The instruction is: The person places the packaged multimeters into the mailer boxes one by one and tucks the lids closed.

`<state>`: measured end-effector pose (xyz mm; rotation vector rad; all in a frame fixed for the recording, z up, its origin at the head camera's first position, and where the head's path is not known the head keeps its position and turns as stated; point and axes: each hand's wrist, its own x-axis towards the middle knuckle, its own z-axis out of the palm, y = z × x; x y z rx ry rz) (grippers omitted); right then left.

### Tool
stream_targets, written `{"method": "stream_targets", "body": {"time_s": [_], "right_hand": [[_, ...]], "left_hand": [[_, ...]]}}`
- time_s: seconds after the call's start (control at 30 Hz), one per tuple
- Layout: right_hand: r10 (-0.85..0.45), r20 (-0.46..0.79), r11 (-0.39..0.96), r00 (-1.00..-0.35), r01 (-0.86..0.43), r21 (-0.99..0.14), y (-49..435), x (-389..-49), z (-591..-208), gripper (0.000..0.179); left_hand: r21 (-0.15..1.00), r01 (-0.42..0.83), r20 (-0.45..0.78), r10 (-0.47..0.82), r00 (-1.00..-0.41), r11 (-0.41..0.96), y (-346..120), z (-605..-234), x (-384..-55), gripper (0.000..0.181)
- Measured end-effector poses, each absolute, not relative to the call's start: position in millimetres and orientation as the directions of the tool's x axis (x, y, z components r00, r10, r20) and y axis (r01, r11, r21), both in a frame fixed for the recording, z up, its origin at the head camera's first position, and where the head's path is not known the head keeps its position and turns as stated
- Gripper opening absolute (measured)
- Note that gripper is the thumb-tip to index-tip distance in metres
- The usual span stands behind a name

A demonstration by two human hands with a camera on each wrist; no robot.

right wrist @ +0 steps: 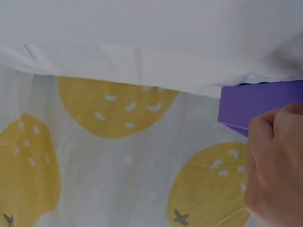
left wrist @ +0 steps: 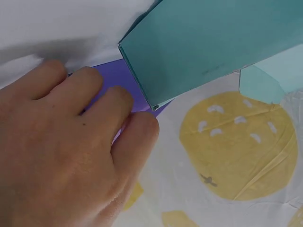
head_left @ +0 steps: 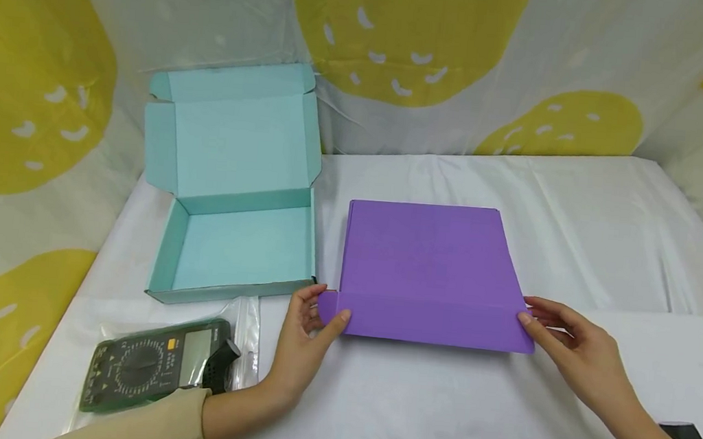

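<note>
A purple cardboard box [head_left: 423,253] lies on the white cloth in the head view, lid down over it and front flap [head_left: 430,321] sticking out toward me. My left hand [head_left: 300,353] pinches the small tab at the flap's left end between thumb and fingers. At the other end, my right hand [head_left: 585,355] holds the flap's right corner, thumb on top. The left wrist view shows the left hand [left wrist: 80,137] partly covering the purple box [left wrist: 113,78]. In the right wrist view, the right hand [right wrist: 279,161] is at the box's side [right wrist: 260,101].
An open teal box [head_left: 250,249] stands behind and left of my left hand, its lid raised. A green-edged multimeter [head_left: 141,368] in a clear plastic bag [head_left: 248,349] lies near my left forearm. Patterned fabric [head_left: 403,37] hangs behind the table.
</note>
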<state>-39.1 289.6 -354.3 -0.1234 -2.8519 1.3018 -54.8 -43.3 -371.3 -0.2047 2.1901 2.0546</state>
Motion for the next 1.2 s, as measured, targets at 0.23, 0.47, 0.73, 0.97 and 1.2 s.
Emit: {"method": "stream_targets", "body": {"time_s": [0.23,0.47,0.73,0.97,1.2], "right_hand": [[0.042,-0.094,0.643,-0.995,0.099,-0.760,294,-40,-355,0.036],[0.025,-0.151,0.641,-0.988,0.131,-0.756,299,-41,-355,0.036],[-0.013,-0.245,0.666,-0.969,0.175,-0.726,307,-46,-347,0.038],[-0.080,-0.348,0.713,-0.934,0.191,-0.675,310,-51,-336,0.038],[-0.131,-0.394,0.718,-0.910,0.187,-0.670,317,-53,-336,0.041]], "left_hand": [[0.958,-0.261,-0.263,0.004,-0.965,0.115,-46,-370,-54,0.044],[0.951,-0.309,-0.310,0.042,-0.950,0.034,-45,-368,-52,0.046],[0.937,-0.349,-0.348,0.029,-0.937,-0.023,-44,-367,-53,0.046],[0.931,-0.365,-0.364,0.036,-0.931,-0.031,-45,-364,-54,0.043],[0.926,-0.377,-0.377,0.024,-0.926,-0.015,-48,-364,-55,0.039]]}}
